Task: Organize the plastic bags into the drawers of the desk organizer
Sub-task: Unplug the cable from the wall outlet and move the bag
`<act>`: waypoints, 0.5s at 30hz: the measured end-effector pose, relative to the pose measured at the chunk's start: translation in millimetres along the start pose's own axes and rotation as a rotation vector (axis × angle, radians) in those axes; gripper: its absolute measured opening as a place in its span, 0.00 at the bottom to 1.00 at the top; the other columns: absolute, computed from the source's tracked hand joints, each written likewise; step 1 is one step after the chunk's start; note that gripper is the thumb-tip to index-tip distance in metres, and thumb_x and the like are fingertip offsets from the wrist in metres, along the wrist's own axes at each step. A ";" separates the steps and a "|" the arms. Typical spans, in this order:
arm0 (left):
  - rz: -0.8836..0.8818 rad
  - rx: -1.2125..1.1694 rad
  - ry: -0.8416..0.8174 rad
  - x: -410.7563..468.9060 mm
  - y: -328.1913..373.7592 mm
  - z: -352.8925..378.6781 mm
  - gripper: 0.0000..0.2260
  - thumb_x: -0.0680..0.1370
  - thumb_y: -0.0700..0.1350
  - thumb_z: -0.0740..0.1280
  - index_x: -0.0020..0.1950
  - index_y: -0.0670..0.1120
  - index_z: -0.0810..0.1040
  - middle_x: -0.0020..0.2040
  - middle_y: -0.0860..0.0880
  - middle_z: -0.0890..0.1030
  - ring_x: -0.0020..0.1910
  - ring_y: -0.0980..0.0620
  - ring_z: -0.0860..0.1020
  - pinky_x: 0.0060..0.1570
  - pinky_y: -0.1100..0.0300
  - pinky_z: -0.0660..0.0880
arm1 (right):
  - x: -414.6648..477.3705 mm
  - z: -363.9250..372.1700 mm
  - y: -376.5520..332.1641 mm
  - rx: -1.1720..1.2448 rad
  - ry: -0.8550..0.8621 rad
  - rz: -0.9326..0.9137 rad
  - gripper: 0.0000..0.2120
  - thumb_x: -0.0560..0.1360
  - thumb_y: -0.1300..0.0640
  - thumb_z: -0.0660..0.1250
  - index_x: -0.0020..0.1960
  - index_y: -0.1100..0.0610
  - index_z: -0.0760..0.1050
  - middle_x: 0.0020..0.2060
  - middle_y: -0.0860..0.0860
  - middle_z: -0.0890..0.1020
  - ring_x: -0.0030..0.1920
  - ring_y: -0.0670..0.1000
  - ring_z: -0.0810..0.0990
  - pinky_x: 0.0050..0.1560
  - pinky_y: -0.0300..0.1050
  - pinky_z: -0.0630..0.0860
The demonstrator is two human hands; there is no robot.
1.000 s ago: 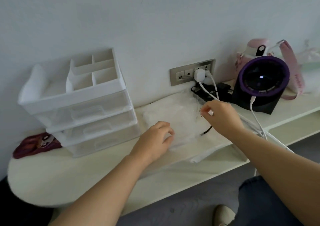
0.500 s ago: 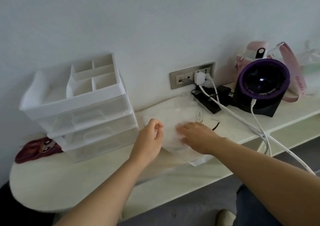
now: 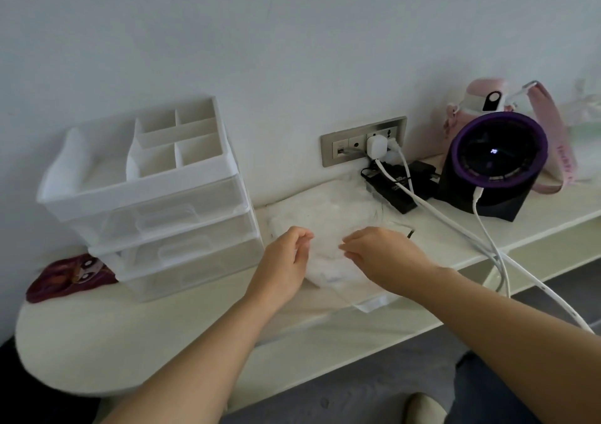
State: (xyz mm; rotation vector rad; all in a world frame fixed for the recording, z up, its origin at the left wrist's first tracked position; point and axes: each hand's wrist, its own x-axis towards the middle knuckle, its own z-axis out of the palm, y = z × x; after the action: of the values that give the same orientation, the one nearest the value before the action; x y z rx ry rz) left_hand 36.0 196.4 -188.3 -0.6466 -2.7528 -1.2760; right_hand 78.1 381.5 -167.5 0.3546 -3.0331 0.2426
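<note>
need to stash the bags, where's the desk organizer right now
In the head view the desk organizer stands at the left of the desk against the wall, just left of the plastic bags.
</note>
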 end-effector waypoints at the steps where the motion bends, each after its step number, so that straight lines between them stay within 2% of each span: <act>1: -0.001 0.006 -0.010 0.1 0.6 0.0 0.09 0.81 0.43 0.59 0.58 0.47 0.75 0.57 0.54 0.78 0.57 0.60 0.74 0.49 0.82 0.63 | -2.9 -6.0 -2.4 0.025 0.025 0.021 0.14 0.81 0.52 0.55 0.58 0.50 0.78 0.56 0.45 0.80 0.56 0.51 0.77 0.52 0.49 0.75; 3: -0.002 0.029 -0.032 -0.6 1.0 -1.5 0.10 0.81 0.42 0.58 0.60 0.45 0.75 0.58 0.52 0.78 0.59 0.57 0.75 0.49 0.78 0.64 | -8.5 -20.0 -8.6 0.152 0.112 0.076 0.11 0.78 0.50 0.59 0.50 0.46 0.80 0.48 0.43 0.83 0.48 0.49 0.80 0.47 0.48 0.77; 5: -0.006 0.045 -0.063 -2.2 1.8 -3.2 0.11 0.81 0.42 0.58 0.62 0.45 0.74 0.60 0.51 0.77 0.61 0.57 0.73 0.50 0.78 0.62 | -12.0 -35.5 -12.7 0.467 0.182 0.170 0.08 0.75 0.50 0.63 0.39 0.49 0.79 0.36 0.43 0.82 0.39 0.49 0.81 0.41 0.51 0.79; 7: -0.022 0.036 -0.097 -8.1 1.8 -8.7 0.12 0.81 0.44 0.59 0.64 0.49 0.73 0.62 0.55 0.75 0.61 0.61 0.71 0.51 0.79 0.61 | -10.3 -48.4 -16.7 0.820 0.235 0.261 0.09 0.75 0.54 0.64 0.37 0.53 0.78 0.33 0.48 0.83 0.31 0.48 0.81 0.37 0.53 0.78; 9: -0.063 0.006 -0.135 -14.3 1.2 -15.5 0.12 0.80 0.48 0.60 0.64 0.54 0.72 0.62 0.59 0.73 0.60 0.64 0.70 0.54 0.73 0.62 | -8.1 -54.3 -17.5 1.031 0.301 0.322 0.10 0.76 0.56 0.63 0.39 0.57 0.78 0.31 0.49 0.83 0.27 0.46 0.79 0.37 0.46 0.78; 12: -0.175 -0.152 -0.082 -29.7 -7.0 -38.4 0.09 0.80 0.49 0.63 0.59 0.55 0.75 0.59 0.58 0.77 0.58 0.63 0.74 0.52 0.72 0.66 | -0.6 -53.9 -28.7 1.164 0.450 0.377 0.12 0.78 0.54 0.61 0.38 0.57 0.77 0.22 0.49 0.76 0.25 0.44 0.75 0.38 0.42 0.73; 15: -0.492 -0.524 0.090 -44.7 -14.1 -66.3 0.04 0.79 0.44 0.64 0.50 0.50 0.77 0.52 0.51 0.81 0.49 0.56 0.79 0.47 0.65 0.70 | 11.5 -50.5 -42.7 1.148 0.649 0.388 0.09 0.75 0.53 0.64 0.38 0.54 0.74 0.23 0.42 0.73 0.26 0.42 0.70 0.34 0.40 0.69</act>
State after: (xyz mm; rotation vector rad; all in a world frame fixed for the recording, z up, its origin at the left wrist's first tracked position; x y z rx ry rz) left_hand 62.4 123.6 -163.8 0.1062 -2.5892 -2.0949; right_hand 79.9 346.3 -110.3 -0.2472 -1.9910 1.7068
